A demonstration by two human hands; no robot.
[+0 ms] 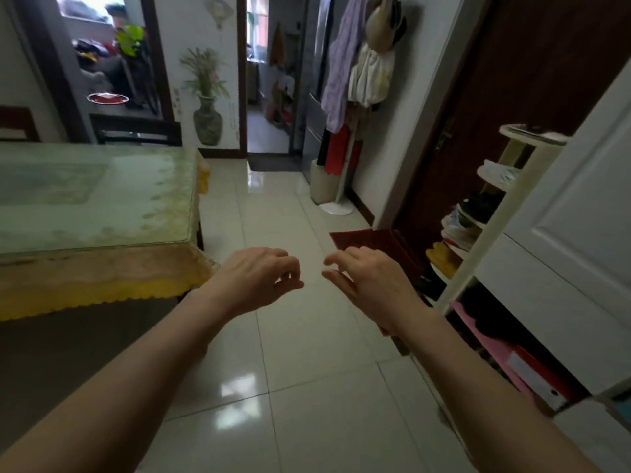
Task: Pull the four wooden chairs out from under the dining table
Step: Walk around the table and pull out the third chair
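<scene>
- Nearest the camera, both bare forearms reach forward over the pale tiled floor (307, 370). The left hand (259, 278) has its fingers loosely curled, thumb close to the fingertips, and holds nothing. The right hand (368, 285) is half open with the fingers spread and bent, and is likewise empty. Neither touches any furniture.
- Just left of the left hand is the near corner of the dining table (102, 206), with a glass top over a yellow-edged cloth. Its long axis appears to run left to right across the view, the short end facing the open floor and hallway.
- Under the near edge of the table, at lower left, lies a dark flat area that may be a chair seat or backrest; it is too blurred and shadowed to tell.
- Beyond the far edge of the table, the dark top rail of a wooden chair (136, 131) shows, its back parallel to the table's long side and close against it, so it seems tucked in. A second chair back (15, 122) shows at far left, also close to the table.
- Judged from this, the work looks at or near its start: no chair seen here stands clearly pulled out, and the hands grip none. Only two chairs can be identified with confidence, and the other two are not clearly in view.
</scene>
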